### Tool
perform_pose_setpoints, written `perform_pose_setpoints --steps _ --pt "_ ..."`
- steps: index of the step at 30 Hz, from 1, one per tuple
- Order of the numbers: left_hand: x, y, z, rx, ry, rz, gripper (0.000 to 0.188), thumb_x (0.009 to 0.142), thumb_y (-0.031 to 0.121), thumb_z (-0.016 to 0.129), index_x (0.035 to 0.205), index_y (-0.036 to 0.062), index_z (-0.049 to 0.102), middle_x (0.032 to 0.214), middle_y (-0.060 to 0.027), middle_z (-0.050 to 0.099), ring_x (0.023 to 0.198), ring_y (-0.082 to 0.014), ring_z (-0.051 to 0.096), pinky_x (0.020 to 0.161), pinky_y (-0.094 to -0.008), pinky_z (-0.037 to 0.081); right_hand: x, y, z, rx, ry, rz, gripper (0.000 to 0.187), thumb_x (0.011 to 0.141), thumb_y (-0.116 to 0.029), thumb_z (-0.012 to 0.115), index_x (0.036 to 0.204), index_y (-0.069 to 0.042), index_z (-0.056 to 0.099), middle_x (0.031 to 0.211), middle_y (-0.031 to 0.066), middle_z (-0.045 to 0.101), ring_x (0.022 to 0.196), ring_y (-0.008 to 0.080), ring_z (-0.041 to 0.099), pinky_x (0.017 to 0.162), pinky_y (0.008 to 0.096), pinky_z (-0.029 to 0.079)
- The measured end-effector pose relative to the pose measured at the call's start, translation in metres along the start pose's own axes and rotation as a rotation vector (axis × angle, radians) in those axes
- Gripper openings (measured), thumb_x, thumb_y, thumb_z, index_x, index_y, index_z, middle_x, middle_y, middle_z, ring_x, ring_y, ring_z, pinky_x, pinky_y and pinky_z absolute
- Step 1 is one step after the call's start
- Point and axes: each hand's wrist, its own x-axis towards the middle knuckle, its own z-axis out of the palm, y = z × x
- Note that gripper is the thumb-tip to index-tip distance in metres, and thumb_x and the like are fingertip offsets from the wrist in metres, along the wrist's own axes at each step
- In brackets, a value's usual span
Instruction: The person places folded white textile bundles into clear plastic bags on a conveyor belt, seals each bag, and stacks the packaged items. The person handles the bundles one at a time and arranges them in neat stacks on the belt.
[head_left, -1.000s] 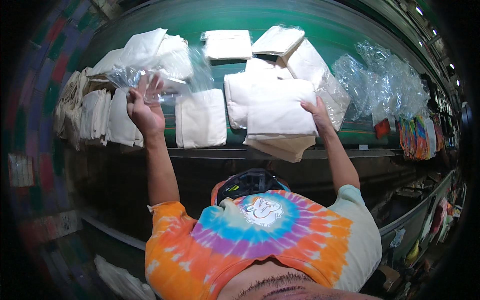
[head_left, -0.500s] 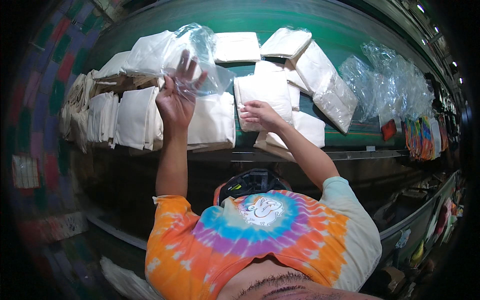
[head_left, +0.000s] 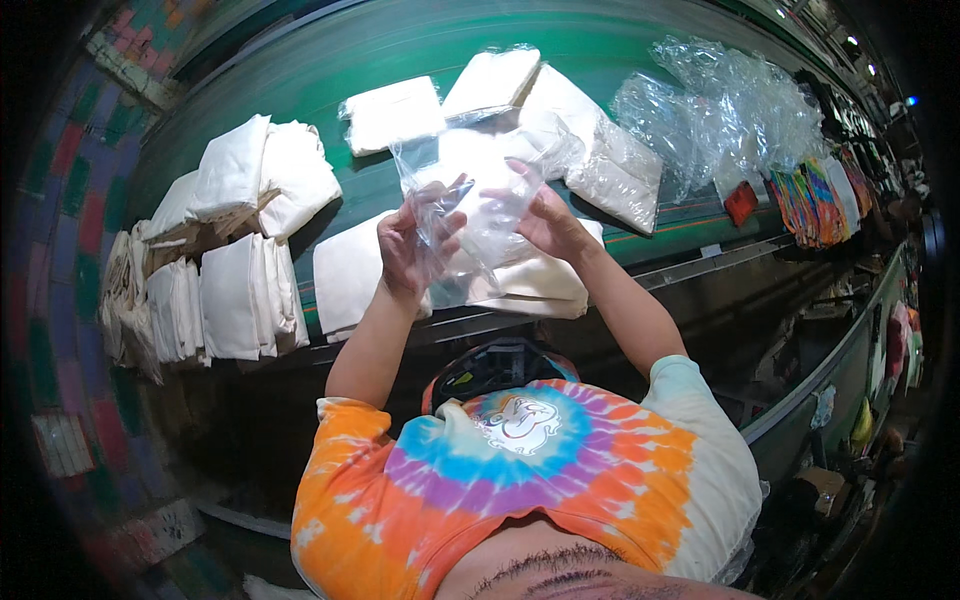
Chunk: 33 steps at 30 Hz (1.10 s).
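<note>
A clear plastic bag (head_left: pixel 462 262) hangs between my hands, spread above the folded white cloth. At its left side, my left hand (head_left: pixel 412 240) grips the bag, its bent fingers showing through the film. My right hand (head_left: pixel 548 222) pinches the bag's right side between thumb and fingers. Under the bag, partly hidden by it, lie a folded white cloth (head_left: pixel 348 275) on the left and another folded cloth (head_left: pixel 550 288) on the right. Just beyond are white bundles in clear wrapping: a left one (head_left: pixel 395 112), a middle one (head_left: pixel 492 80) and a right one (head_left: pixel 625 175).
Folded white cloths stand in stacks (head_left: pixel 245 290) at the left of the green work surface (head_left: pixel 365 50). A heap of loose clear bags (head_left: pixel 735 110) lies at the right, beside a red item (head_left: pixel 740 203) and multicoloured strips (head_left: pixel 812 205). A metal edge (head_left: pixel 660 272) runs along the near side.
My left hand has come right and down with the bag, off the left stack. My right hand, formerly open over a wrapped bundle, now holds the bag too. The view has shifted.
</note>
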Motion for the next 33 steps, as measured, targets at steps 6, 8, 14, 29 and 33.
perform_pose_setpoints --steps 6,8,14,29,33 --pt "0.043 -0.001 -0.030 0.390 0.248 0.114 0.035 0.109 0.028 0.040 0.129 0.0042 0.056 0.147 -0.0276 0.052 0.118 -0.0408 0.064 0.101 -0.0477 0.051 -0.034 -0.046 -0.063 -0.012 0.331 -0.123 0.021 0.101 -0.022 0.067 0.117 -0.008 0.063 0.094 0.0061 0.068 0.079 0.0178 0.068 0.072 0.0382 0.060" --pt "0.055 -0.007 -0.039 0.509 0.443 0.165 0.038 0.110 0.028 0.041 0.134 0.0006 0.051 0.148 -0.0270 0.051 0.120 -0.0402 0.063 0.101 -0.0472 0.053 -0.046 -0.069 -0.089 -0.019 0.496 -0.212 0.016 0.102 -0.020 0.064 0.114 -0.009 0.063 0.093 0.0064 0.068 0.077 0.0178 0.067 0.069 0.0371 0.059" --pt "0.078 -0.045 -0.065 0.885 0.587 0.120 0.043 0.107 0.020 0.048 0.142 0.0014 0.032 0.139 -0.0277 0.057 0.111 -0.0343 0.068 0.094 -0.0404 0.056 -0.077 -0.144 -0.165 -0.073 0.820 -0.499 0.016 0.105 -0.023 0.059 0.115 -0.010 0.057 0.095 0.0098 0.069 0.081 0.0247 0.070 0.069 0.0404 0.060" --pt "0.096 -0.126 -0.123 2.175 0.173 -0.175 0.022 0.091 0.008 0.067 0.111 -0.0024 0.066 0.108 -0.0226 0.071 0.099 -0.0329 0.069 0.088 -0.0387 0.053 -0.092 -0.097 -0.214 -1.009 0.441 0.558 0.040 0.094 -0.038 0.073 0.114 -0.003 0.068 0.102 0.0075 0.070 0.082 0.0145 0.067 0.065 0.0300 0.056" --pt "0.099 -0.128 -0.130 2.329 -0.011 -0.053 0.017 0.089 0.005 0.064 0.105 -0.0012 0.065 0.101 -0.0227 0.067 0.098 -0.0410 0.063 0.087 -0.0453 0.051 -0.102 -0.015 -0.198 -0.988 0.455 0.391 0.088 0.084 -0.037 0.085 0.146 0.006 0.039 0.110 0.0128 0.068 0.094 0.0170 0.065 0.074 0.0320 0.056"
